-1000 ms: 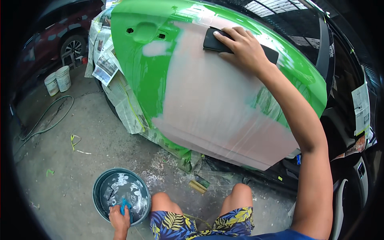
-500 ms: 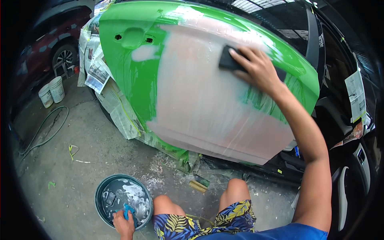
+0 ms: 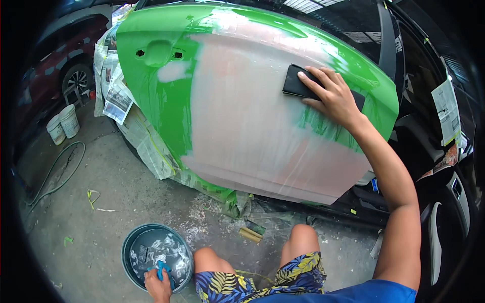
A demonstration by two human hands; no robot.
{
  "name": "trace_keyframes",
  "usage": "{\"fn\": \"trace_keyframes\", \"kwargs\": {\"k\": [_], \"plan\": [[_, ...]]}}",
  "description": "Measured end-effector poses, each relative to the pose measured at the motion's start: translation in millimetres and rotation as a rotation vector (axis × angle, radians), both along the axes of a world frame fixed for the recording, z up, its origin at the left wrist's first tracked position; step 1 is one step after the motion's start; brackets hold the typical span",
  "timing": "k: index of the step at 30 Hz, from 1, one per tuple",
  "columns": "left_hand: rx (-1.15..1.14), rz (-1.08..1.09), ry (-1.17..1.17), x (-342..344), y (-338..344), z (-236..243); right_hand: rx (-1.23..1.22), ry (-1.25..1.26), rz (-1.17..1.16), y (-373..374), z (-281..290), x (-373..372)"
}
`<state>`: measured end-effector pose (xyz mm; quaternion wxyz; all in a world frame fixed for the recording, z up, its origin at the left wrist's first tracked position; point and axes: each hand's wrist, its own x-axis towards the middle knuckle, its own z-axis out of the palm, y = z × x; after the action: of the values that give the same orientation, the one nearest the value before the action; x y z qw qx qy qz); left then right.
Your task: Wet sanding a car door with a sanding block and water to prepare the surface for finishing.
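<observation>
My right hand (image 3: 331,96) is closed on a long black sanding block (image 3: 297,82), pressed against the car door (image 3: 237,121). The block's far end shows past my knuckles. Around it the door is wet, with a wide pale pink-grey sanded patch bordered by glossy green paint. Low on the left, my left hand (image 3: 158,287) grips a wet blue cloth (image 3: 162,268) at the edge of a dark round basin (image 3: 125,257). Sudsy water fills the basin's bottom, and a small dark piece (image 3: 143,253) lies in it, too unclear to name.
Newspaper masking (image 3: 146,144) covers the car body left of the door. Two white buckets (image 3: 69,121) and a green hose (image 3: 55,189) are on the concrete at the left. A yellowish strip (image 3: 250,235) lies ahead of my knees. Dark car trim (image 3: 328,210) runs beneath the door.
My right hand and the sanding block have shifted slightly right and down across the door. My left hand still holds the cloth in the basin, where the foam has spread out.
</observation>
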<state>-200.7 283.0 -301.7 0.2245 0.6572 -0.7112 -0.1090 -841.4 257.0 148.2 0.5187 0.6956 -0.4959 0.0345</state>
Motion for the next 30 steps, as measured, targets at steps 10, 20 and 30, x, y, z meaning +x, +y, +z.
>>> {"fn": "trace_keyframes", "kwargs": {"k": [10,20,30], "plan": [[0.127,-0.148,-0.160,6.4,-0.9,12.0,0.019,0.035,-0.029,21.0,7.1,-13.1],[0.216,-0.081,-0.120,-10.2,1.3,37.7,0.064,0.030,-0.023,22.4,32.7,-13.5],[-0.033,-0.105,-0.184,3.0,1.7,-5.5,0.091,0.007,0.032,-0.7,41.6,0.8]]}}
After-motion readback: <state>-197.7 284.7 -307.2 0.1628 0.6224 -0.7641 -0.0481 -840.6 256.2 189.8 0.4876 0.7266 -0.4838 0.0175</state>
